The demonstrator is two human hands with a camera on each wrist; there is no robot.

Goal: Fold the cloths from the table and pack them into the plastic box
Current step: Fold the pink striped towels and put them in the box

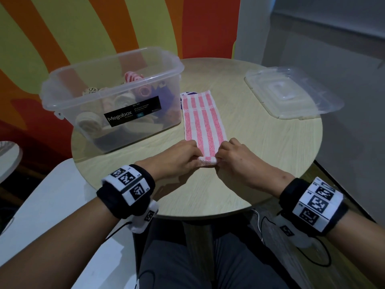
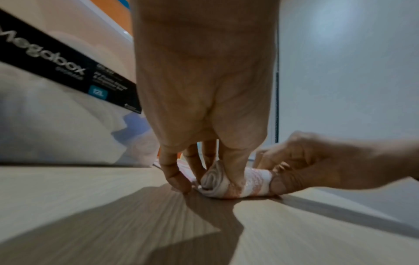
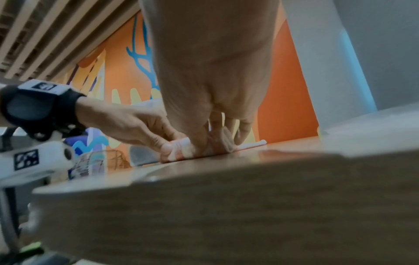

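Observation:
A pink-and-white striped cloth (image 1: 202,119) lies as a long strip on the round table (image 1: 260,163), running away from me. Its near end is rolled into a small tight roll (image 1: 207,159) (image 2: 229,182) (image 3: 181,148). My left hand (image 1: 183,158) (image 2: 204,172) pinches the roll's left end and my right hand (image 1: 231,157) (image 3: 215,141) pinches its right end, thumbs under and fingers on top. The clear plastic box (image 1: 62,84) stands at the back left, holding several rolled cloths.
The box's clear lid (image 1: 291,92) lies at the table's far right. A dark blue item (image 1: 190,93) peeks from under the cloth's far end. A striped wall rises behind the table; a white chair (image 1: 52,195) stands at my left.

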